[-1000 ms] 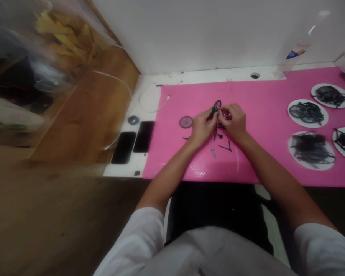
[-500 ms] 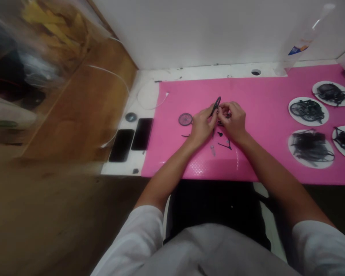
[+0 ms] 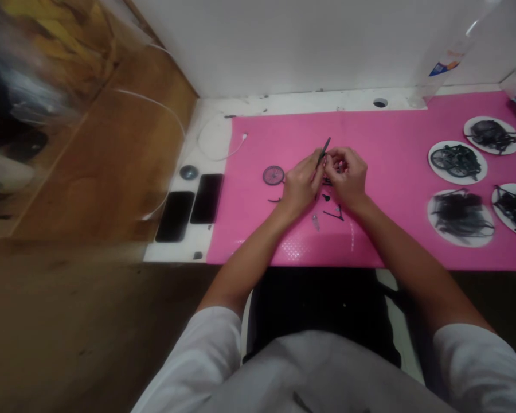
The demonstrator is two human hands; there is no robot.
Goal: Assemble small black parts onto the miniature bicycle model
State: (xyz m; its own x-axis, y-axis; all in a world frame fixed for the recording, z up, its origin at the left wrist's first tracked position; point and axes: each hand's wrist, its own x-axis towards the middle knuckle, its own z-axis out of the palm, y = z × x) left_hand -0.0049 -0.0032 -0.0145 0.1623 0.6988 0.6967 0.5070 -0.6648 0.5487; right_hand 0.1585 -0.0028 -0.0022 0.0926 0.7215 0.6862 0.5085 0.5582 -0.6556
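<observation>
Over the pink mat my left hand (image 3: 301, 182) is closed on a small black toy wheel (image 3: 325, 148), which stands nearly edge-on to me. My right hand (image 3: 347, 173) pinches close against the wheel's near side; whatever sits in its fingertips is too small and hidden to name. A second spoked wheel (image 3: 273, 175) lies flat just left of my left hand. Below the hands are a black forked part (image 3: 334, 214), a small black saddle-shaped piece (image 3: 326, 197) and a clear greyish piece (image 3: 315, 222). A thin curved black part (image 3: 274, 201) rests beside my left wrist. More dark parts are partly covered by my right hand.
White plates hold black toy bicycle parts on the right, among them a plate of wheels (image 3: 434, 172) and one of thin pieces (image 3: 438, 235). Two dark phones (image 3: 207, 198), a round dark object (image 3: 188, 172) and a white cable (image 3: 215, 156) lie left. A clear bottle (image 3: 438, 77) stands behind.
The held wheel has turned from a slanted oval to almost edge-on. Both hands stay together, and the whole view has shifted slightly.
</observation>
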